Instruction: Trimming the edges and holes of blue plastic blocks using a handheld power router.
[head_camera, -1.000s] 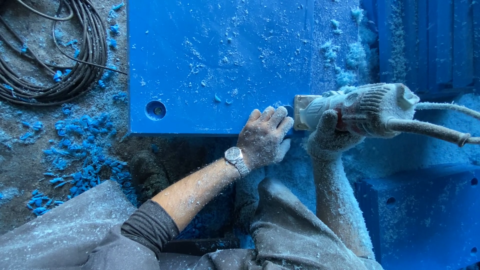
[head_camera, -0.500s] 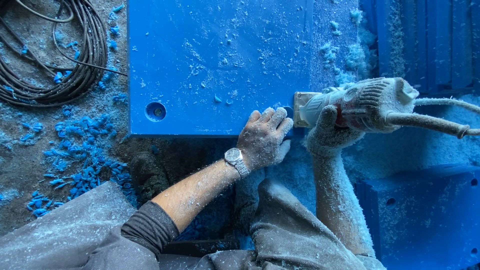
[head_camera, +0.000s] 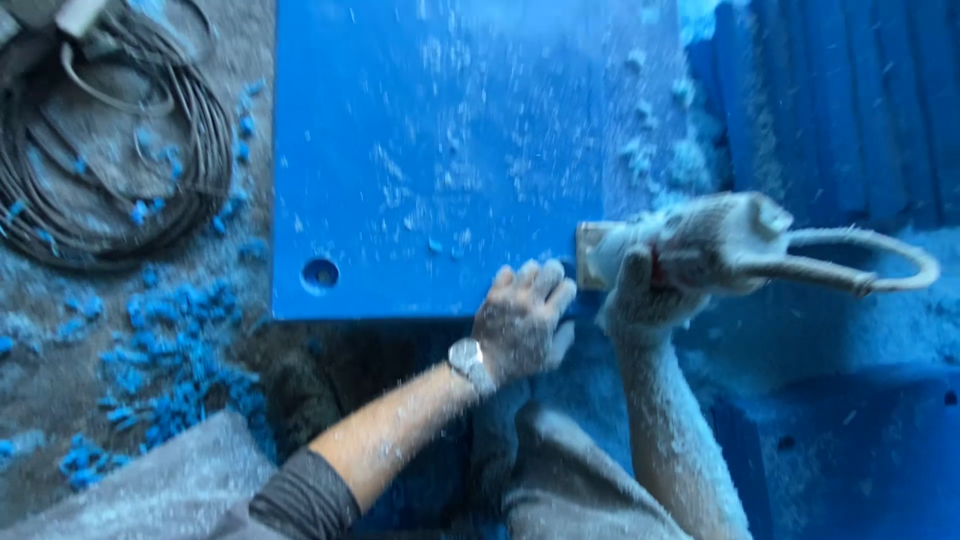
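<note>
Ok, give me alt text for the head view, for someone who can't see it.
A dusty right hand grips a power tool at the corner of a blue board, while the left hand presses flat on the board's near edge. Blue shavings and a coiled cable lie to the left.

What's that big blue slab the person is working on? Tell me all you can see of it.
The blue slab is a flat, smooth rectangular panel, seemingly plastic, lying flat and strewn with pale dust and shavings. One round hole sits near its lower left corner. The left hand presses on its near edge, and the dusty power tool held by the right hand meets that edge at the right. Blue chips litter the ground to its left.
</note>
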